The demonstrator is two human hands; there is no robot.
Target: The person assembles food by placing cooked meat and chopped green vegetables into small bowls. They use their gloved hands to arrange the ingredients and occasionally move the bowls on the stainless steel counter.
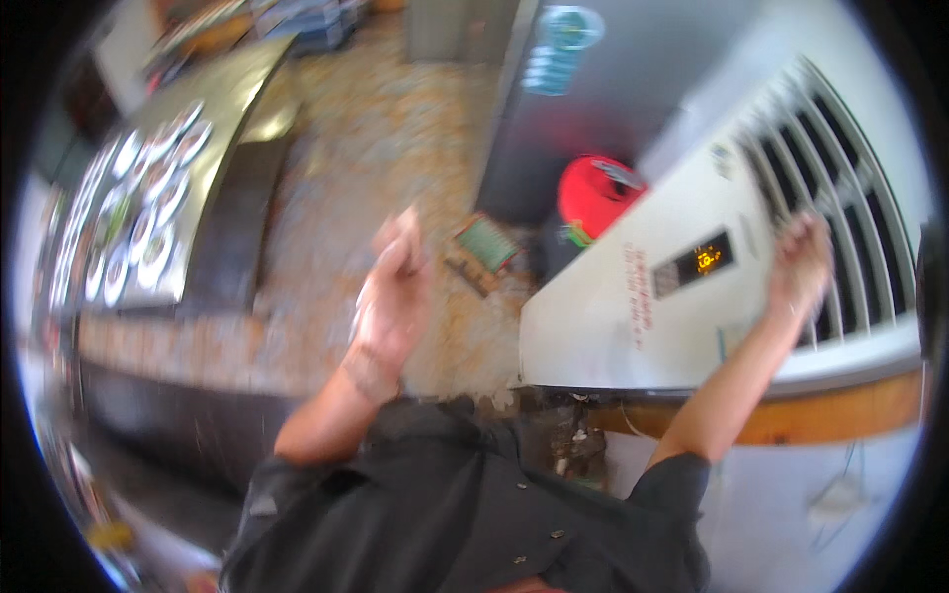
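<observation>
My left hand (393, 296) is raised in front of my body over the tiled floor, its fingers drawn together and blurred. Whatever it may hold is too smeared to make out. A band circles that wrist. Over to the right, my right hand (801, 265) is at the slatted vent (830, 148) of a white floor-standing air conditioner (603, 316). Its fingers are curled, and a pale blurred streak runs up from them across the slats; I cannot tell what it is. Beside this hand, a dark display panel (692, 265) glows with yellow figures.
At the left stands a metal table (232, 109) bearing several small dishes (148, 188). Beyond the air conditioner are a red round container (598, 196) and a grey cabinet (633, 89). A green dustpan-like thing (484, 244) lies on the tiled floor (346, 128).
</observation>
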